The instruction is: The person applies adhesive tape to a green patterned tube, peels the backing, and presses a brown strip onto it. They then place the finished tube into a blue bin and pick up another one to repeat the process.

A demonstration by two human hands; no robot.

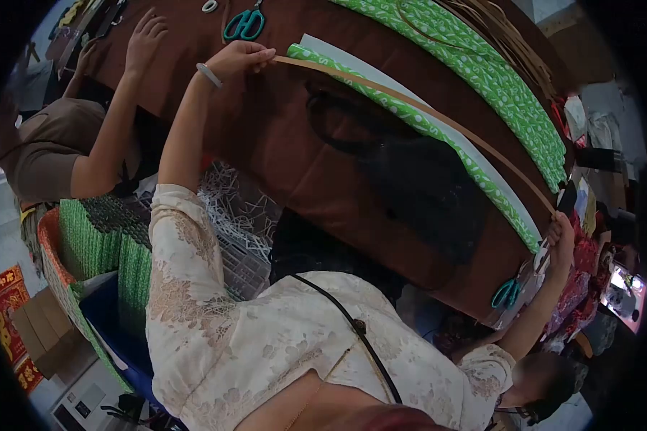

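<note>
A long flat tan strip [438, 115] is stretched across the table between my two hands. My left hand [243, 57] pinches one end of it, and the fingers of my right hand [562, 237] are closed on the other end. Under and along the strip lies a long green-and-white patterned sheet [410, 118], its white underside showing at one edge. Teal-handled scissors [244, 25] lie just beyond my left hand. Close to my right hand are more teal-handled scissors [507, 293].
A dark brown cloth [280, 144] covers the table. Farther back lie a second green patterned sheet [474, 65] and a bundle of tan strips [517, 36]. A co-worker's arm [118, 122] reaches over the table at left. Paper scraps [237, 201] fill a container below.
</note>
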